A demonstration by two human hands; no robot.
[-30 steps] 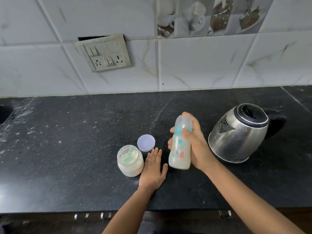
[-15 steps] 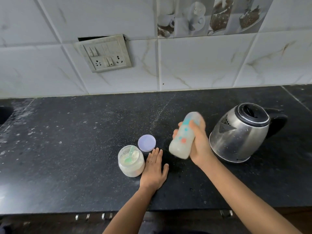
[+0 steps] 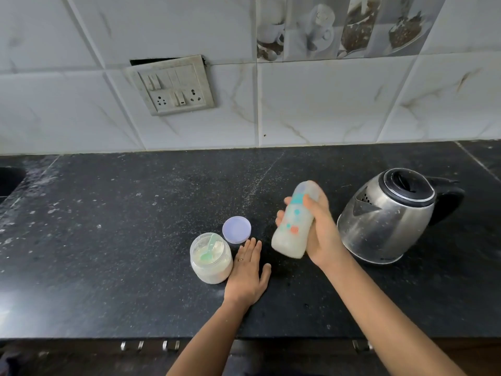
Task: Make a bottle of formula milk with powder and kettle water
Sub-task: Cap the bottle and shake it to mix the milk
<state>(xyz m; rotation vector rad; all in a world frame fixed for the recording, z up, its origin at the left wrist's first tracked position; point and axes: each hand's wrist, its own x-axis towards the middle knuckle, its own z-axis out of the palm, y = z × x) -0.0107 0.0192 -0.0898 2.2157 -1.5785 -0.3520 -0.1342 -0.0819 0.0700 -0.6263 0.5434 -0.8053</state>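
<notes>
My arms are bare from the frame's lower edge to the wrists, no sleeves showing. My left hand (image 3: 248,270) wears a thin gold-coloured ring on one finger. My right hand (image 3: 320,232) has no ring or band that I can see.

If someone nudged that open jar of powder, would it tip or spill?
The powder jar looks squat and wide, so it would probably slide rather than tip. Its lid lies beside it, so a hard knock might spill powder.
</notes>
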